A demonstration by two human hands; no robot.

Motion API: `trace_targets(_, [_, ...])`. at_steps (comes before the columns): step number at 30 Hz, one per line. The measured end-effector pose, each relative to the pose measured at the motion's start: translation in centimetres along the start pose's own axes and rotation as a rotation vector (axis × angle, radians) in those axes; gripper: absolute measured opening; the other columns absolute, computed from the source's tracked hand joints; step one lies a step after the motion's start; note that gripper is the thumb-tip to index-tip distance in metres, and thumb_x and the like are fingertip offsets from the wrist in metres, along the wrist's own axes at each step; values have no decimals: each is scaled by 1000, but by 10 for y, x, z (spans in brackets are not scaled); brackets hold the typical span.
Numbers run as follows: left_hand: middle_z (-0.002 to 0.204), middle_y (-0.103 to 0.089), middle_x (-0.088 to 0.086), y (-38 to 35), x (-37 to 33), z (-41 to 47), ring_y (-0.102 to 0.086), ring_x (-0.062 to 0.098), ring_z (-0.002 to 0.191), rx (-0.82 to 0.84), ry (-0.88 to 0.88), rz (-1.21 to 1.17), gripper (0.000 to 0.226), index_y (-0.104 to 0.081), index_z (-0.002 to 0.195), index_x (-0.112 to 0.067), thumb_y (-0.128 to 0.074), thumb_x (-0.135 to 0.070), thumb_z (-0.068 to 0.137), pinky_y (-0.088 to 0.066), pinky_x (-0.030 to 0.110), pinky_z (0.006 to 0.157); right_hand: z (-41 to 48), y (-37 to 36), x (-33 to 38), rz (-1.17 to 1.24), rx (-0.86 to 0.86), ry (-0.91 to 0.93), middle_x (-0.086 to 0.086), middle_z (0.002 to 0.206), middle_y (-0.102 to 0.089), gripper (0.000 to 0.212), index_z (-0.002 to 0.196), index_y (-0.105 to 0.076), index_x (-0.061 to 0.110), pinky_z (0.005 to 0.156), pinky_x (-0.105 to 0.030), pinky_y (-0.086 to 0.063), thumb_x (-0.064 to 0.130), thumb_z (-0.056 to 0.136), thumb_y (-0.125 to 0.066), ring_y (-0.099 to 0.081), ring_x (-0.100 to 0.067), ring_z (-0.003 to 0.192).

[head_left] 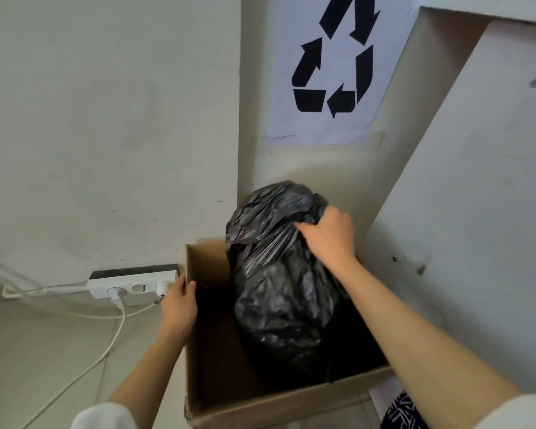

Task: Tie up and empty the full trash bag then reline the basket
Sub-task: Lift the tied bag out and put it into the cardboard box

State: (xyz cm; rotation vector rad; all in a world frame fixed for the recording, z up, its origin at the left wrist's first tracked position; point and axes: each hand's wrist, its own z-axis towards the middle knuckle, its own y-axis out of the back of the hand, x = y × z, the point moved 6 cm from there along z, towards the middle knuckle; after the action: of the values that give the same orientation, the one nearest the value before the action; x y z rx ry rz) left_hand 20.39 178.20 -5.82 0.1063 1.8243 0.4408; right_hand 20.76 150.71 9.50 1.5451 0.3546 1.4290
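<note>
A full black trash bag (279,289) stands in an open brown cardboard box (208,351) on the floor against the wall, its upper half sticking out above the rim. My right hand (330,235) is shut on the bunched plastic near the top of the bag. My left hand (180,305) grips the left wall of the box at its rim, thumb inside. The basket is not in view.
A white sheet with a black recycling sign (334,63) hangs on the wall above the box. A white power strip (133,283) with a plugged-in white cable (112,342) sits left of the box. A slanted white wall (464,212) closes the right side.
</note>
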Motion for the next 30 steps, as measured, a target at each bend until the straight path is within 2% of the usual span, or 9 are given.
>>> trace_targets(2, [113,-63,15,0,3,2,-59,30,105,52,55,-103,30,-58,122,-6,-42,-15,99,-45,40,94,-17,-35,4,-104,243,69,-15,114,-65,47,114,-60,9,82,-34,-48,38,77,-71,-60,-33,107])
trace_targets(4, [116,-63,12,2,3,2,-58,28,107,90,92,-156,30,-58,122,-9,-40,-19,100,-44,44,99,-41,-69,1,-35,719,35,-7,138,-51,70,137,-42,15,96,-32,-42,39,78,-73,-49,-26,124])
trace_targets(7, [118,-62,11,5,0,1,-57,27,103,116,90,-116,34,-56,126,-10,-37,-24,101,-42,49,97,-64,-80,-1,-49,1136,36,-2,150,-31,85,148,-21,30,105,-35,-35,41,81,-70,-32,-23,136])
trace_targets(11, [133,-52,9,3,-5,-4,-46,27,123,95,30,-51,38,-47,135,-10,-33,-23,102,-35,35,100,-47,-71,11,-192,817,444,6,148,-14,89,140,-17,58,111,-51,-23,43,74,-75,-9,-25,138])
trace_targets(14, [132,-53,16,2,-8,-9,-46,29,123,32,-30,-20,37,-49,133,-4,-32,-17,102,-31,24,88,-62,-96,9,-228,897,637,21,155,9,86,135,-12,66,109,-65,-12,48,76,-71,13,-20,144])
trace_targets(17, [127,-56,14,2,-7,-12,-47,29,122,-12,-77,7,37,-50,131,-6,-32,-19,102,-29,23,86,-87,-134,-9,-396,997,622,20,157,11,84,138,-10,62,105,-74,-2,61,74,-65,17,-23,145])
trace_targets(20, [95,-58,-5,1,-1,-10,-52,25,102,-32,-74,42,28,-59,106,-19,-32,-23,102,-31,25,82,-104,-160,-21,-567,1022,688,15,156,20,110,140,3,58,98,-78,9,68,59,-71,28,-29,141])
trace_targets(26, [74,-45,-17,2,-2,-11,-42,-2,66,-67,-102,87,29,-45,79,-33,-31,-24,102,-30,24,75,-73,-172,-32,-697,772,580,7,156,23,111,145,4,49,101,-75,-3,64,64,-71,25,-34,141])
trace_targets(30, [111,-60,1,2,-4,-12,-55,19,102,-66,-103,107,32,-58,120,-14,-33,-25,102,-33,25,86,-83,-158,-29,-470,1013,552,12,156,21,103,142,0,56,109,-67,9,67,66,-68,28,-26,141])
